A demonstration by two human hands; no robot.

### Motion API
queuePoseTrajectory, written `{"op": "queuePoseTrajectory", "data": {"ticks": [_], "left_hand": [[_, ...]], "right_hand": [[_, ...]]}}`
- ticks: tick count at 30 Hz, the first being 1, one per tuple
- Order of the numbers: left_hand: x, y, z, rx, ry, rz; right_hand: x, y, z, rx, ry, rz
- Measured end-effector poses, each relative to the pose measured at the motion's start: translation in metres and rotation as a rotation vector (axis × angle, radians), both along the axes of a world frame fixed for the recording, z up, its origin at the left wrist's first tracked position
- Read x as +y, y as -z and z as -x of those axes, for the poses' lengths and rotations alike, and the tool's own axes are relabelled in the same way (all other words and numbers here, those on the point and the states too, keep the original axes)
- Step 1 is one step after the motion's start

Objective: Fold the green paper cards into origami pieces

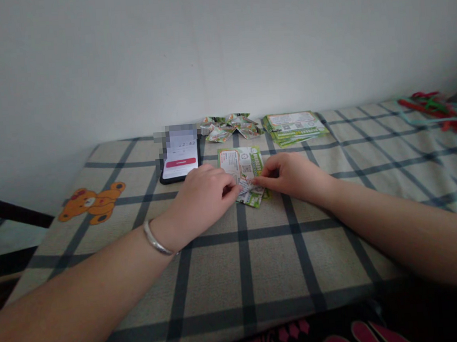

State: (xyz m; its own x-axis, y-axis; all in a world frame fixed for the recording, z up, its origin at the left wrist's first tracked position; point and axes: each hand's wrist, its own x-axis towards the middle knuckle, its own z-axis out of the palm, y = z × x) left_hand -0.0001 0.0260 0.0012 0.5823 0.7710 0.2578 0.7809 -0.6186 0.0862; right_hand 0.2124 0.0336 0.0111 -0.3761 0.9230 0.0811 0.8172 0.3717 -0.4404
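Observation:
A green-and-white printed leaflet (231, 162) lies on the checked cloth between my hands, its near part folded or creased. My left hand (208, 189), with a silver bangle (155, 240) at the wrist, presses closed fingers onto the leaflet's left side. From the right, my right hand (288, 174) pinches the paper's near edge between thumb and forefinger. Both sets of fingertips are close together at the fold, and they cover part of it. Whether one sheet or more lies there I cannot tell.
Several folded paper pieces (233, 127) sit at the back by the wall. Right of them is a stack of matching leaflets (294, 125). A phone (179, 161) lies beyond my left hand. A bear picture (92, 204) is at the left, and red and green strips (443, 117) lie far right.

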Motion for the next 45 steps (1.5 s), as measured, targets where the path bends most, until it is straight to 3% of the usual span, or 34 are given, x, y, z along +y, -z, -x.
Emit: {"op": "queuePoseTrajectory", "data": {"ticks": [21,29,35,38,42,45], "left_hand": [[0.003,0.000,-0.003,-0.066,0.029,-0.012],[0.002,0.004,0.000,-0.156,0.130,-0.001],[0.006,0.005,0.002,-0.117,0.249,-0.062],[0.007,0.004,0.003,-0.084,0.310,-0.082],[0.005,0.002,0.003,-0.085,0.289,-0.055],[0.005,0.001,0.003,-0.097,0.269,-0.032]], "right_hand": [[-0.004,-0.004,0.003,-0.043,0.024,-0.073],[-0.002,-0.002,0.003,-0.017,0.027,-0.024],[0.001,0.003,0.002,-0.001,-0.011,-0.041],[0.001,0.007,0.002,-0.004,-0.082,-0.127],[-0.003,0.009,0.000,-0.114,-0.372,-0.407],[-0.007,0.007,-0.003,-0.175,-0.508,-0.479]]}}
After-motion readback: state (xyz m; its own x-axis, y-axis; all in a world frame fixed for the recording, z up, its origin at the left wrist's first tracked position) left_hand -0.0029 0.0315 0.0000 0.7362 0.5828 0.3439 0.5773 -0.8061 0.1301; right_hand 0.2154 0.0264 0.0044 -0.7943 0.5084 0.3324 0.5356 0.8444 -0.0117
